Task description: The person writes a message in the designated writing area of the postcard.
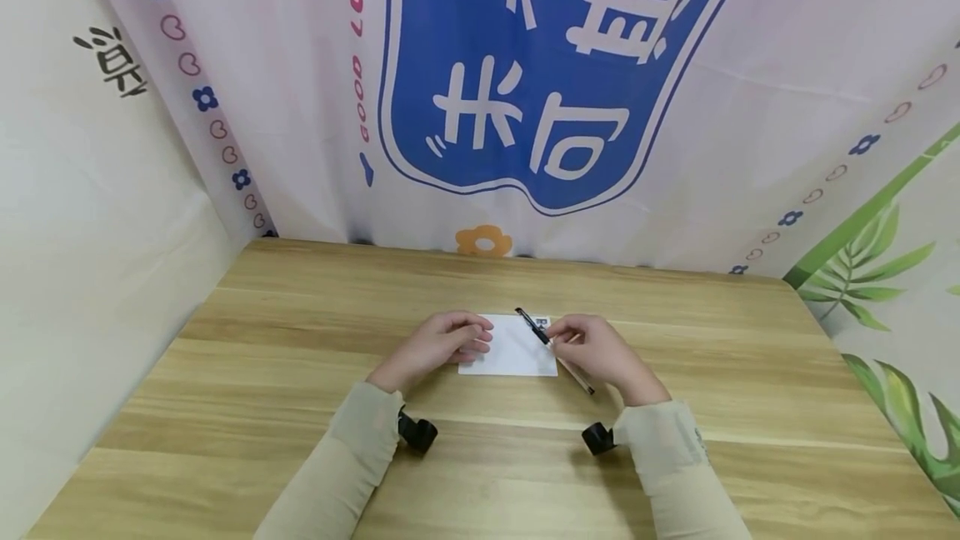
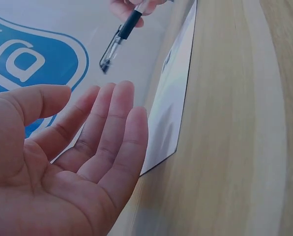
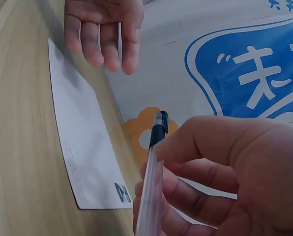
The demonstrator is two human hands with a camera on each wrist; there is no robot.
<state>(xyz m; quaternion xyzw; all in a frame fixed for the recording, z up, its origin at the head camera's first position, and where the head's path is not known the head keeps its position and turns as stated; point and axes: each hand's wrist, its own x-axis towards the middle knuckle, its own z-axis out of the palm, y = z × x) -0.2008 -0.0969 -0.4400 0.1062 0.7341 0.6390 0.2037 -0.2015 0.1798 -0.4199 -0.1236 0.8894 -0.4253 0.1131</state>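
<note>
My right hand [image 1: 596,350] pinches a capped pen [image 3: 155,167] between thumb and fingers. The pen has a clear barrel, a black grip and a black cap with a clip; its capped end points away over the card. Below it on the table lies a white card [image 1: 504,348], shaped like an envelope, with a small dark printed mark near one corner. My left hand [image 1: 442,342] is at the card's left edge, holding nothing. Its palm and loosely bent fingers show in the left wrist view, apart from the pen.
The wood-grain table [image 1: 495,473] spreads around the card. A printed cloth [image 1: 300,107] with blue and white lettering hangs along the table's back edge. Black wrist cameras [image 1: 417,433] stick out from both sleeves close over the table. Pale cloth walls flank both sides.
</note>
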